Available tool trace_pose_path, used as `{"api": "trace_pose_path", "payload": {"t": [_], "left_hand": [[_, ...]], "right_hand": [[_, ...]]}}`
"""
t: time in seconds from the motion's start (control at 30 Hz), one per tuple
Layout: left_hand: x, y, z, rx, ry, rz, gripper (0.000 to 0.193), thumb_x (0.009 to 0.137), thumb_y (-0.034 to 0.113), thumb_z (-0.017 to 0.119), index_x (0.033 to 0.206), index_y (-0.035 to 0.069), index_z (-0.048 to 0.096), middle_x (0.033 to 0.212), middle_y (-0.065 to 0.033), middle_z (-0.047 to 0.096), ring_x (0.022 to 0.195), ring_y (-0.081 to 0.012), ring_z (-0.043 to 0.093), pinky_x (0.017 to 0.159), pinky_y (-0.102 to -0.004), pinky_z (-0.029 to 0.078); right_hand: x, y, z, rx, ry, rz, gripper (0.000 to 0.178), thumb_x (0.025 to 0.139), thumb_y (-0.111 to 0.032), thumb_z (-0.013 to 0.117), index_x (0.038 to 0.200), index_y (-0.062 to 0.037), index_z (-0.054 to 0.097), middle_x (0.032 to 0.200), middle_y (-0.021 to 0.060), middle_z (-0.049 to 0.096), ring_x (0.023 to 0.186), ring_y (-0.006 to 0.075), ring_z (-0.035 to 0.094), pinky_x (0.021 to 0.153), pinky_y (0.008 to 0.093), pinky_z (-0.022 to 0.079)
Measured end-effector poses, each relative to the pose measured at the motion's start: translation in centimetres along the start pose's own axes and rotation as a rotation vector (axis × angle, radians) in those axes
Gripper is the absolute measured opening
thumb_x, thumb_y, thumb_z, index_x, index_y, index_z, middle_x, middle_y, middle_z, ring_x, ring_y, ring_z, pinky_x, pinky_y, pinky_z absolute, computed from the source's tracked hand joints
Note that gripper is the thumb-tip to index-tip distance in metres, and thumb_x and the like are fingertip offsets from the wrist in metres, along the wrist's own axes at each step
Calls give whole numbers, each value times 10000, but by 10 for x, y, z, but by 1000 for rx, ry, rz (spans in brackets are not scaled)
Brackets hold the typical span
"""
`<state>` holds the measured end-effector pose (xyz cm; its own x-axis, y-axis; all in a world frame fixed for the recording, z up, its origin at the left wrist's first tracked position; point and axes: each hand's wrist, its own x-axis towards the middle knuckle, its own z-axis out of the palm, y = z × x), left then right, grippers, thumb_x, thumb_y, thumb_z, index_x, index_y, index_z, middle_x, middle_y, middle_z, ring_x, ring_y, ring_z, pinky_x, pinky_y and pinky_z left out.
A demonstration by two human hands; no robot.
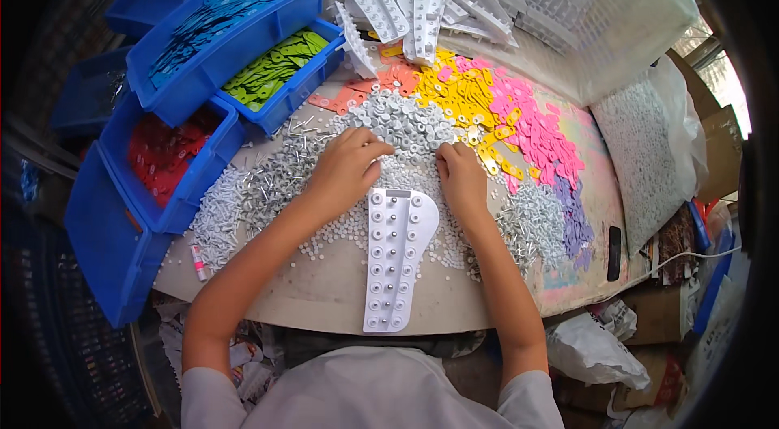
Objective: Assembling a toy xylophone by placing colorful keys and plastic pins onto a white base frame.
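Resting on a heap of small white round caps (398, 125), both hands have the fingers curled down into it; what they pinch I cannot tell. Left hand (347, 165) lies at 10 o'clock and right hand (460, 177) at 1 o'clock from the white pegged tray (395, 258) on the counter (324, 291). Yellow tags (458, 96) lie at 12 o'clock.

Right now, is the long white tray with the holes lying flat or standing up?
Lying flat. The white tray rests face up on the table, its rows of holes showing, between both hands, left and right.
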<state>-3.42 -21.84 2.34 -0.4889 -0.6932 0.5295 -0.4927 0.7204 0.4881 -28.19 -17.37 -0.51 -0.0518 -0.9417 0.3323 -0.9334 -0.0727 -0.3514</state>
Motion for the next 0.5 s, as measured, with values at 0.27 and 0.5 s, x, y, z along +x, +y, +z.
{"api": "trace_pose_path", "payload": {"t": [0.27, 0.5], "left_hand": [[25, -21, 66, 50, -157, 110, 24, 834, 98, 713, 850, 97, 694, 914, -61, 627, 996, -277, 614, 866, -433, 471], [23, -22, 68, 126, -81, 122, 115, 817, 104, 740, 871, 89, 640, 884, -70, 589, 964, -287, 601, 884, -426, 479]], "right_hand": [[-19, -19, -34, 364, -65, 144, 71, 901, -15, 658, 951, -19, 609, 868, 102, 658, 762, 194, 622, 708, 337, 503], [-81, -63, -82, 547, -195, 4, 93, 889, -8, 670, 982, -6, 667, 924, 70, 670, 872, 200, 617, 789, 337, 484]]}}
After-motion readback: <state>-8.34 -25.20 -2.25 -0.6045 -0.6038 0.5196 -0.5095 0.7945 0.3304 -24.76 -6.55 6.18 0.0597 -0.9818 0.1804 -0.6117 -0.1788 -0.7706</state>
